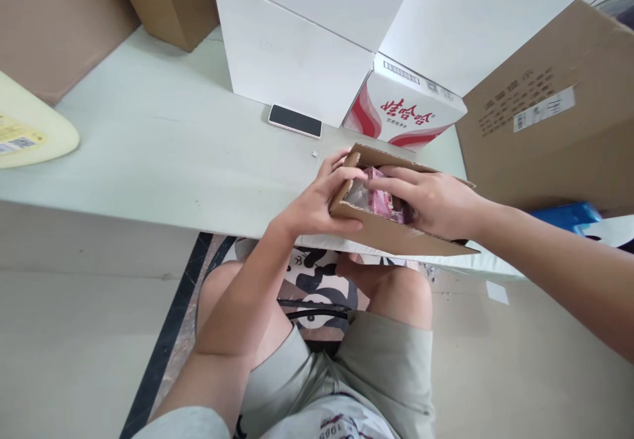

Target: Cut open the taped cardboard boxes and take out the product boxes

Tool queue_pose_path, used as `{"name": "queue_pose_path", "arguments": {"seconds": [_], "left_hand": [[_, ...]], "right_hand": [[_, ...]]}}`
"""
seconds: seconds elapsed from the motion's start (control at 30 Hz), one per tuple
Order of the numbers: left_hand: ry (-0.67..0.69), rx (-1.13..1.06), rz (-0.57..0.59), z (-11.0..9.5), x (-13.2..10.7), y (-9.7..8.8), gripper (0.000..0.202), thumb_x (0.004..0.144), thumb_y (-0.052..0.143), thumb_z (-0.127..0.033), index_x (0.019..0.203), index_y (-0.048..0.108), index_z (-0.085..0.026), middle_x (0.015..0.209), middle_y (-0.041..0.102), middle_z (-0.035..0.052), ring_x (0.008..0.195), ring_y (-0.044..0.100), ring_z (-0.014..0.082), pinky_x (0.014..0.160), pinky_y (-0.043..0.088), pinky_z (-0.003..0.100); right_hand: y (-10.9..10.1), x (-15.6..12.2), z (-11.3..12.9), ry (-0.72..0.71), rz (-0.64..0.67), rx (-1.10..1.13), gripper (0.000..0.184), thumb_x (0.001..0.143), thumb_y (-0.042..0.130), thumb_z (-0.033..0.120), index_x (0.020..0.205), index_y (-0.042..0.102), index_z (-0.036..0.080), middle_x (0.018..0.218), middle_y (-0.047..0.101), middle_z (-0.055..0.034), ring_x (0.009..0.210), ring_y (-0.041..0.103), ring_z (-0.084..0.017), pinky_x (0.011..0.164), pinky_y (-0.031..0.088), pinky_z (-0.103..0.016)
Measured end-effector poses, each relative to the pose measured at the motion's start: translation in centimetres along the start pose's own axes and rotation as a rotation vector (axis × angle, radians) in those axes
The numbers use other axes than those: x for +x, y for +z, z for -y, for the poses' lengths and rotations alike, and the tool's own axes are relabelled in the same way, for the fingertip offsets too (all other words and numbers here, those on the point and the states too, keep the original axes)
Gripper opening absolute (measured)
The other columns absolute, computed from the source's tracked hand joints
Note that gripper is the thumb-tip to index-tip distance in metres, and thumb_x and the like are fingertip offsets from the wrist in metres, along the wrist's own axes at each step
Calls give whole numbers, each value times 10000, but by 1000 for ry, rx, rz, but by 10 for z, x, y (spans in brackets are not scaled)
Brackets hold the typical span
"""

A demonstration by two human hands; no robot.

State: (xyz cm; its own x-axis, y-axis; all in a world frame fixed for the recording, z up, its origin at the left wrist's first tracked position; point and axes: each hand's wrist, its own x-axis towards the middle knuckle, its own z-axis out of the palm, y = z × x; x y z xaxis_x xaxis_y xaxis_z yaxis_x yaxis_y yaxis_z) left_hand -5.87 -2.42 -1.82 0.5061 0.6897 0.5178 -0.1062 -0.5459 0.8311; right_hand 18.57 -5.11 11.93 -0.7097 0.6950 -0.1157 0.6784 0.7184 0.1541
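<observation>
Open cardboard carton (386, 233), pink packet (380, 202) inside; at the near edge of the table (173, 155).
Carton's left end grasped by the left hand (324, 196), thumb along the near wall. Packet touched by fingers of the right hand (430, 200); whether it is pinched cannot be told. Best handled with carton braced level, fingertips kept flat, packet not squeezed against the walls.

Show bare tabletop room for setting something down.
The widest bare patch of tabletop lies between the yellow object and the phone. Right of the phone is crowded: left hand, right hand, open carton, red-and-white box, large brown box.
</observation>
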Motion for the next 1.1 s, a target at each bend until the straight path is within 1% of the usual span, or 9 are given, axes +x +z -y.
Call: {"name": "queue_pose_path", "arguments": {"seconds": [0.1, 0.2, 0.37, 0.5, 0.63, 0.77, 0.9, 1.0, 1.1], "left_hand": [[78, -82, -5, 3, 0, 1, 1161, 659, 883, -733, 1603, 283, -420, 1743, 232, 91, 1677, 183, 409, 1355, 265, 606], [47, -194, 59, 2, -3, -5, 1273, 668, 910, -678, 1641, 106, -508, 1733, 302, 62, 1611, 357, 381, 1304, 372, 586], [-58, -192, 44, -8, -5, -18, 1228, 577, 985, -596, 1607, 344, -401, 1695, 420, 91, 1534, 455, 423, 1254, 433, 577], [-82, -134, 32, -15, -6, -24, 1162, 574, 981, -589, 1569, 440, -327, 1671, 463, 111, 1502, 481, 426, 1245, 441, 540], [-93, -69, -1, -14, -10, -30, 1157, 587, 960, -615, 1572, 436, -309, 1654, 476, 130, 1474, 508, 417, 1227, 457, 531], [-110, -11, -92, -7, -17, -37, 1128, 589, 954, -620, 1550, 453, -307, 1624, 510, 137, 1436, 548, 415, 1198, 483, 540], [-108, 63, -192, 4, -19, -41, 1106, 589, 946, -637, 1524, 444, -324, 1588, 531, 128, 1424, 552, 397, 1188, 489, 550], [-117, 131, -254, 17, -18, -46, 1120, 578, 951, -634, 1517, 418, -336, 1588, 506, 119, 1454, 516, 393, 1213, 462, 556], [-160, 172, -281, 33, -19, -53, 1158, 555, 968, -620, 1517, 395, -326, 1604, 464, 130, 1478, 487, 400, 1243, 432, 560]], "right_hand": [[-4, -9, 0, -46, -158, 89, 726, 890, 665, 424, 1577, 449, 330, 1474, 638, -117, 1160, 719, -298, 672, 549, -325], [-5, -12, -1, -62, -201, 246, 814, 851, 718, 595, 1569, 443, 328, 1504, 619, -121, 1231, 696, -311, 793, 609, -375], [1, -8, -5, 27, -188, 467, 913, 776, 760, 699, 1555, 469, 321, 1430, 676, -112, 1114, 737, -298, 825, 637, -405], [-2, -10, -6, 94, -164, 693, 915, 785, 806, 625, 1578, 439, 355, 1455, 666, -92, 993, 757, -269, 652, 622, -362], [-13, -20, -11, 121, -346, 823, 866, 778, 869, 502, 1538, 458, 452, 1500, 649, -40, 1082, 745, -270, 605, 595, -334], [-18, -32, -25, 137, -624, 829, 768, 746, 916, 455, 1429, 566, 467, 1457, 682, -19, 1199, 720, -284, 773, 634, -407], [-16, -40, -33, 170, -803, 738, 824, 624, 994, 434, 1354, 616, 476, 1436, 694, 12, 1173, 731, -279, 801, 629, -427], [-17, -46, -28, 299, -849, 631, 709, 741, 914, 492, 1361, 575, 542, 1488, 643, 75, 1220, 712, -280, 865, 621, -485], [-19, -57, -22, 392, -803, 567, 609, 867, 779, 534, 1406, 500, 582, 1539, 590, 94, 1265, 690, -320, 834, 615, -542]]}}
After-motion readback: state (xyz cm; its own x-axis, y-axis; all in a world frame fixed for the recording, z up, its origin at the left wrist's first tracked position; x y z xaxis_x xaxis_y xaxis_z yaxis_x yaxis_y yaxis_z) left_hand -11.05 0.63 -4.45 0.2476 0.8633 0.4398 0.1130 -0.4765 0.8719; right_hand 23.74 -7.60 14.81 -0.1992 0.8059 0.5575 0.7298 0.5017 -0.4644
